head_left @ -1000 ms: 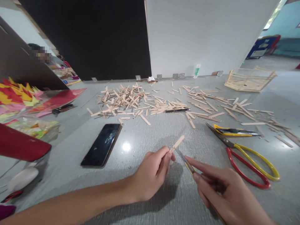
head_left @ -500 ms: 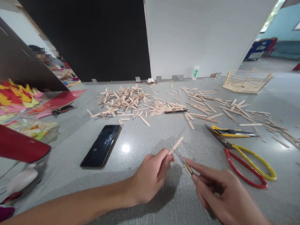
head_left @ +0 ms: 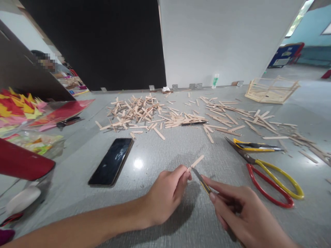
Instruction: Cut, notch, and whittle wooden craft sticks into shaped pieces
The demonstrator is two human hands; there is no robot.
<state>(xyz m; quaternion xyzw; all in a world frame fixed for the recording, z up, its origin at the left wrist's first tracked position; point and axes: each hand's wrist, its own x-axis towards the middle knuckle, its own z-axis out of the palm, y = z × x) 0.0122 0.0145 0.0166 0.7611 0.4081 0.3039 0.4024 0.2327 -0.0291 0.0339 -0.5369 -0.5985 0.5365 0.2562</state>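
My left hand [head_left: 165,196] pinches a short wooden craft stick [head_left: 196,162] by its near end, the stick pointing up and to the right over the grey floor. My right hand [head_left: 243,213] grips a yellow utility knife [head_left: 203,181], forefinger laid along its back. The blade tip touches the stick right beside my left fingertips.
A black phone [head_left: 111,160] lies left of my hands. Red-and-yellow scissors [head_left: 269,174] and a second yellow cutter [head_left: 256,145] lie to the right. Several loose sticks [head_left: 144,112] are scattered beyond. A stick frame [head_left: 271,90] stands far right, coloured paper [head_left: 20,106] and a red sheet [head_left: 23,162] at left.
The stick has tilted a little flatter toward the right, and the knife blade has stayed against it near my left fingertips. Both hands have barely shifted.
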